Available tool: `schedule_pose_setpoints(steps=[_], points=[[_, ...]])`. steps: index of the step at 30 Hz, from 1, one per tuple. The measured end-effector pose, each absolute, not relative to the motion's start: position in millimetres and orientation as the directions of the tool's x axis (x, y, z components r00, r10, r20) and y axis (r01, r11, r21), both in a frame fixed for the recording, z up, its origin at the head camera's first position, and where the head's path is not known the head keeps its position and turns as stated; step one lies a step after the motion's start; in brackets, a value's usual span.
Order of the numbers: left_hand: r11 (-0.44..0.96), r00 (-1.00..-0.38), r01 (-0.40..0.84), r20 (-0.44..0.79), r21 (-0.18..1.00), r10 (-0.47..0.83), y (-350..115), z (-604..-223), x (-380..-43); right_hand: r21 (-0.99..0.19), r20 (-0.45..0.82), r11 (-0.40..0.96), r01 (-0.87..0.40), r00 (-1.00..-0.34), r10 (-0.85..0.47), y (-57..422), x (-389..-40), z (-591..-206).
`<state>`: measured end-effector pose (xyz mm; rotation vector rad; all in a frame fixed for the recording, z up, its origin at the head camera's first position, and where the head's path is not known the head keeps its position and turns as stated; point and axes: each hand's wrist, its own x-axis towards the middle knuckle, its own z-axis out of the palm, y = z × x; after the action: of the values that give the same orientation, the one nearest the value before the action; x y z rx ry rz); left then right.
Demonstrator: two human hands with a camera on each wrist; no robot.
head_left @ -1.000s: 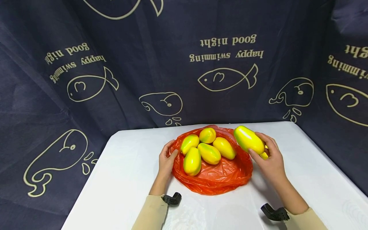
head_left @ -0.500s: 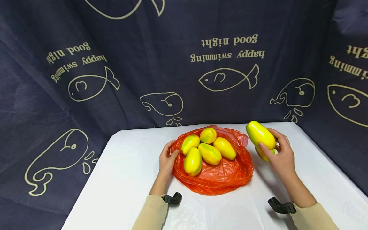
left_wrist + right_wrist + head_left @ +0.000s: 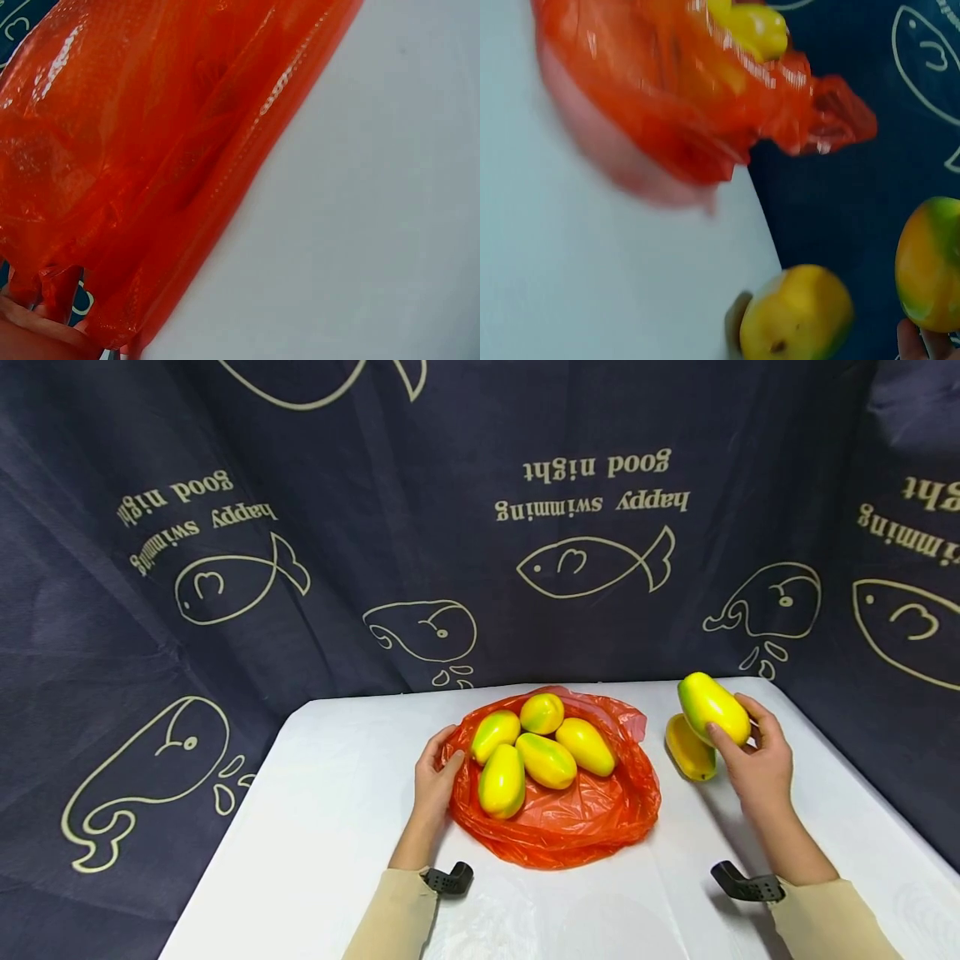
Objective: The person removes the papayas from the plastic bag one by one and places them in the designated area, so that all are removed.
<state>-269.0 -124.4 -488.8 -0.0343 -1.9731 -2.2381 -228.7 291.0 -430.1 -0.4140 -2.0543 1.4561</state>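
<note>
A red plastic bag (image 3: 555,843) lies with its mouth wide open in the middle of the table. Several yellow-green papayas (image 3: 546,761) rest inside it. At the bag's left rim, my left hand (image 3: 437,777) pinches the film between thumb and fingers; the left wrist view shows the gathered red plastic (image 3: 172,187) by the fingers. My right hand (image 3: 761,760) grips one papaya (image 3: 714,708) in the air, to the right of the bag. Just below and left of that fruit, another papaya (image 3: 688,750) sits on the table, partly covered by the held one.
A white-covered table (image 3: 322,827) carries everything. Behind and at both sides hangs a dark blue curtain (image 3: 450,527) with fish and whale drawings. A black wrist camera (image 3: 448,879) is strapped on the left arm, another (image 3: 746,883) on the right.
My right hand has carried its papaya rightward, away from the bag. The papaya on the table, mostly hidden behind the hand before, now shows. My left hand and the bag have stayed put.
</note>
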Motion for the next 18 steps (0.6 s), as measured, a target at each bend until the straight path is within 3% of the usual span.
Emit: schedule_pose_setpoints(steps=[12, 18], points=[[-0.099, -0.987, 0.126, 0.116, 0.987, -0.108, -125, -489, -268, -0.917, 0.212, 0.394, 0.064, -0.759, 0.616, 314, -234, -448], [-0.093, -0.986, 0.134, 0.123, 0.987, -0.113, -124, -490, -269, -0.921, 0.210, 0.384, 0.071, -0.738, 0.641, 321, -235, -455]])
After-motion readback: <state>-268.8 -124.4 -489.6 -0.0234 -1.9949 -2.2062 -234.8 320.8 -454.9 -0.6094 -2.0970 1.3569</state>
